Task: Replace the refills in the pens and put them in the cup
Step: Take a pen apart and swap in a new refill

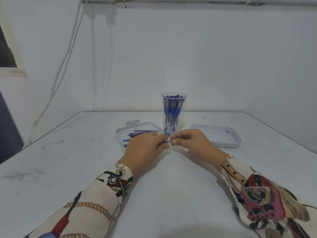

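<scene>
**Pen held between both hands, in front of the cup**

The pen (167,141) looks light, thin and slick, likely best pinched near its ends. It sits between the left hand (145,148) and right hand (192,141), both pinching it, fingertips nearly touching (most of it is hidden). The cup (173,114) stands just behind; the refills (142,133) lie in the left tray (120,133).

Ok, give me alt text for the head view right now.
Both hands, left hand and right hand, pinch one pen over a white table, before a clear cup of pens, between two white trays.
</scene>
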`<state>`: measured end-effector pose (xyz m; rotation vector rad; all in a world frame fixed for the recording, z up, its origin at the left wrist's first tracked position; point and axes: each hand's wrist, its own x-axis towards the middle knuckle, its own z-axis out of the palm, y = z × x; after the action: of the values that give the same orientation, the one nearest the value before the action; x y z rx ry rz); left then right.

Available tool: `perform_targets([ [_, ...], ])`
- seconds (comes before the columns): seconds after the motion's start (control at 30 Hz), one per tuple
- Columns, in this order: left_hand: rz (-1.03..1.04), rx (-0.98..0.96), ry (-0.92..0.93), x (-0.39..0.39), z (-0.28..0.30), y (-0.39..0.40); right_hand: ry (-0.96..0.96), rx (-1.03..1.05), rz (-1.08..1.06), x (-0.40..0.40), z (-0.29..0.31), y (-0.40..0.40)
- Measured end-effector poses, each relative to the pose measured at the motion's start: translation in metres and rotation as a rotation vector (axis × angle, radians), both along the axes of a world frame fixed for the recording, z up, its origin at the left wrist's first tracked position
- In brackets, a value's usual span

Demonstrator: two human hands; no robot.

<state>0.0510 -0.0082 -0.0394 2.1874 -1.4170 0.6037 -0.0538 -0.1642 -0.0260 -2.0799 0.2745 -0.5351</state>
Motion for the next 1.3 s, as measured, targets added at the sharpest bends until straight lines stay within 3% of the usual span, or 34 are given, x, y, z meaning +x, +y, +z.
perform_targets([
  [0.5,-0.075,-0.089,-0.198,-0.001,-0.001,-0.003,0.015,0.074,0.067,-0.007,0.005,0.000],
  [0.93,-0.108,-0.094,-0.187,-0.001,0.003,-0.003,0.031,0.109,0.043,-0.007,0.007,0.002],
  [1.1,-0.057,-0.101,-0.207,0.002,0.006,-0.003,-0.076,0.457,0.049,-0.003,0.009,0.009],
  [1.3,0.021,-0.117,-0.098,0.008,0.011,0.004,-0.380,0.684,-0.120,-0.002,0.024,0.000],
])
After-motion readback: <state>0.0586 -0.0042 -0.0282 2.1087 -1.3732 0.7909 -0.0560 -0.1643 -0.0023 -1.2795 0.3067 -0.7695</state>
